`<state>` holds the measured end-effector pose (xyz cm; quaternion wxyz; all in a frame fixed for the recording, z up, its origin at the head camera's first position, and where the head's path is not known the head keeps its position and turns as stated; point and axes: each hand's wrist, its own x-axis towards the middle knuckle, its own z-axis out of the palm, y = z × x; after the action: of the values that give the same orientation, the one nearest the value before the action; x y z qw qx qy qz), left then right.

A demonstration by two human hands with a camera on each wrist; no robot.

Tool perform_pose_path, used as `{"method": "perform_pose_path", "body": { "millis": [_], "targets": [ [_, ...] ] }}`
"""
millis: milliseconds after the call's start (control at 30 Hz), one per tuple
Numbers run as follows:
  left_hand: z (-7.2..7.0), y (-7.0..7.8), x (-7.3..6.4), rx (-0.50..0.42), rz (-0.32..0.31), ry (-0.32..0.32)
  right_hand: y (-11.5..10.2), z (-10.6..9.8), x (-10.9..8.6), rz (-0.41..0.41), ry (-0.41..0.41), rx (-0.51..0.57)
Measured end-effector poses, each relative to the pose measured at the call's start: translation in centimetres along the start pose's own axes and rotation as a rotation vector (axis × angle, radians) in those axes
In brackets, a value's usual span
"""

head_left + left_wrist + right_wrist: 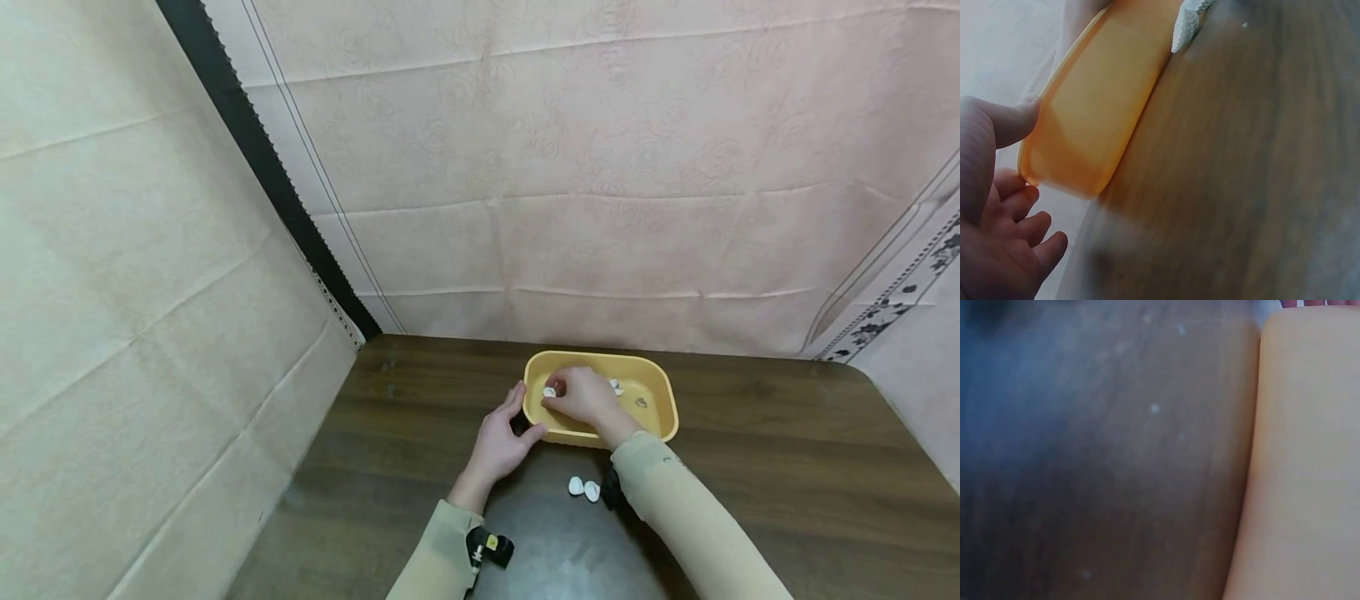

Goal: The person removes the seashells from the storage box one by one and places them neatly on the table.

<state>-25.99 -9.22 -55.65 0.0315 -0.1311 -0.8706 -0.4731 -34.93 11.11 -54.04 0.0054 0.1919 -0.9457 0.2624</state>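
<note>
A yellow plastic tub [660,379] stands near the table's far edge. My left hand [498,442] holds its left end, thumb at the near side and fingers round the corner; in the left wrist view the thumb touches the tub's rim. Inside the tub, my right hand [588,396] has thumb and fingers closed about a small white shell-like piece [550,392]. Beyond that hand lie another white piece [617,387] and a small dull piece [641,402]. In the right wrist view only the tub's outer wall [1310,456] and a few fingertips at the top appear.
Two white shell-like pieces [584,488] lie on the brown wooden table [420,392] in front of the tub; the left wrist view shows a ridged white piece [1186,26] by the tub's wall. Pale cloth [600,208] hangs behind the table and along its left side.
</note>
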Motion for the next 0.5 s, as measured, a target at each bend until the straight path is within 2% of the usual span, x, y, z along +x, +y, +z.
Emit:
{"method": "perform_pose_path", "body": {
  "millis": [333, 500],
  "targets": [
    [-0.04, 0.07, 0.14, -0.006, -0.013, -0.007, 0.01, -0.02, 0.11, -0.049, -0.077, 0.02],
    [-0.06, 0.06, 0.21, -0.002, -0.011, -0.009, 0.05, 0.0, 0.19, -0.04, -0.1, 0.048]
  ]
}}
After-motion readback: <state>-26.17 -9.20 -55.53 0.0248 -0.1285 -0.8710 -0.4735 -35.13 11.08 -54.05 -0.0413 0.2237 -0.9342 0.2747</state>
